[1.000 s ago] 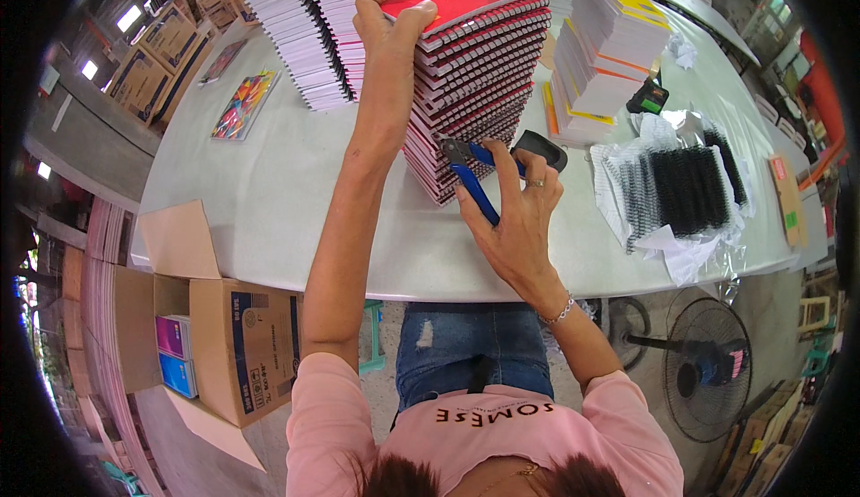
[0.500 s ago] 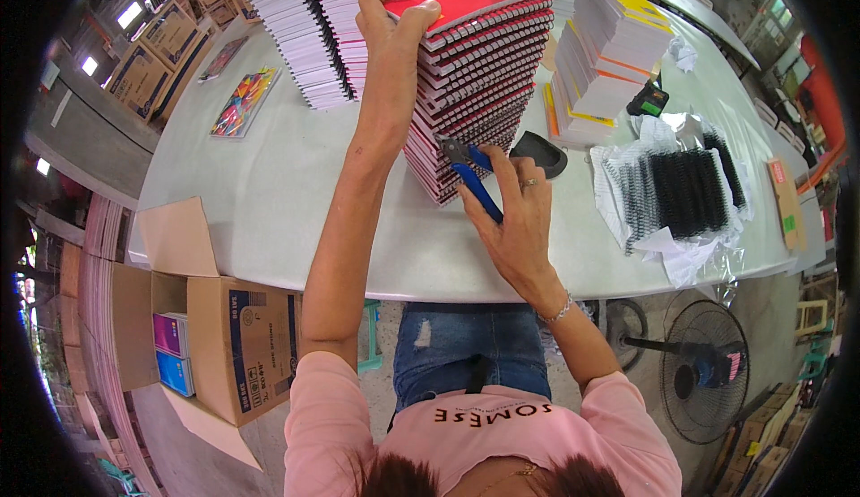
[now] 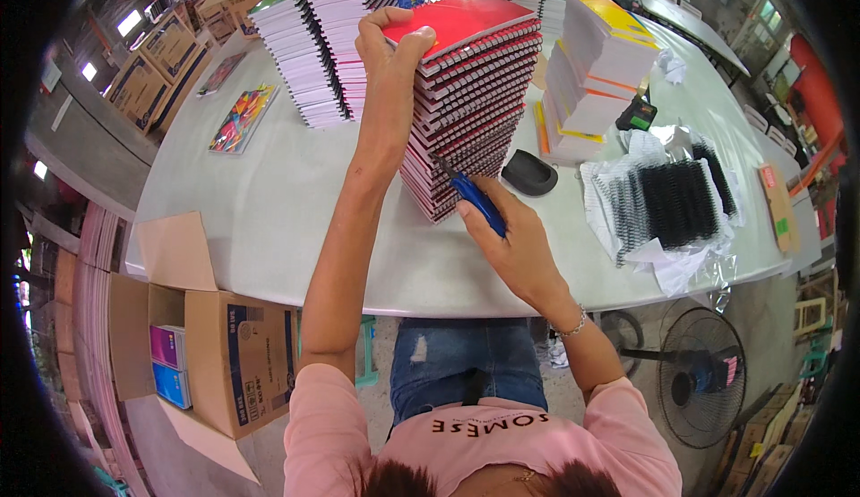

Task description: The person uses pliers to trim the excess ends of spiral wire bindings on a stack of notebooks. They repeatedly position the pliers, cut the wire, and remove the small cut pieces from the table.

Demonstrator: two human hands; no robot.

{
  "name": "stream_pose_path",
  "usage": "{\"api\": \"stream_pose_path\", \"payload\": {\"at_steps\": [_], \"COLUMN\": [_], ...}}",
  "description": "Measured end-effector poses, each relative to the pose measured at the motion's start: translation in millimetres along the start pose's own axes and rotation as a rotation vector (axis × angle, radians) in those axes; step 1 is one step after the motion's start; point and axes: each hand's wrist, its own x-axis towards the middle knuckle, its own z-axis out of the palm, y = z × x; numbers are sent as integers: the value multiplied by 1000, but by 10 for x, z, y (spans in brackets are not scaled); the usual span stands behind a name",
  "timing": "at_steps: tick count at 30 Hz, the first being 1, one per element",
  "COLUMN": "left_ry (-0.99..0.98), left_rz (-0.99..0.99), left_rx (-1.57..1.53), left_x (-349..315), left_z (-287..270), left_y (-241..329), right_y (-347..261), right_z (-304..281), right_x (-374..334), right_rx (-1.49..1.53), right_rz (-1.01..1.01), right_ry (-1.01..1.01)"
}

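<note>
In front of me on the table stands a tall stack of red-covered spiral notebooks (image 3: pixel 475 94), their dark coils facing right and toward me. My left hand (image 3: pixel 391 62) is closed on the top left corner, thumb on the red cover and fingers over the far edge. Low on the stack, my right hand (image 3: pixel 521 244) grips blue-handled cutting pliers (image 3: pixel 481 205), handles squeezed together. The pliers' jaws touch the coil ends near the stack's front corner; exactly what lies between them is too small to tell.
Other spiral notebook stacks (image 3: pixel 300 58) stand behind on the left, yellow-covered book stacks (image 3: pixel 587 85) on the right. A black tray (image 3: pixel 530 172) sits beside my stack. Black coils (image 3: pixel 676 201) lie on white wrapping at right. Below are an open carton (image 3: pixel 242 354) and a fan (image 3: pixel 701 379).
The pliers' handles have gone from spread to pressed together as my right hand closed. My left hand keeps its hold on the stack. The whole view has shifted slightly.
</note>
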Motion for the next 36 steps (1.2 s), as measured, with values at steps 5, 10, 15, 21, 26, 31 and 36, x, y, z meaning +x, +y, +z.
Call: {"api": "stream_pose_path", "payload": {"at_steps": [5,10,15,21,26,31,36], "left_ry": [-6,-9,-21,24,18,26,44], "left_rz": [47,25,-11,17,24,-10,4], "left_rx": [15,13,30,-44,-19,-15,38], "left_x": [16,12,22,43,40,21,36], "left_z": [11,7,-24,-68,-69,-42,-95], "left_y": [-28,-13,-6,-35,-43,-2,-41], "right_y": [146,154,213,321,337,350,389], "right_z": [-165,-213,-4,180,244,277,313], "right_x": [134,152,-44,-125,-105,-99,-80], "right_rx": [411,373,-184,-278,-305,-345,-315], "right_rz": [256,144,-120,-201,-217,-230,-237], "right_ry": [-292,-260,141,268,276,292,287]}}
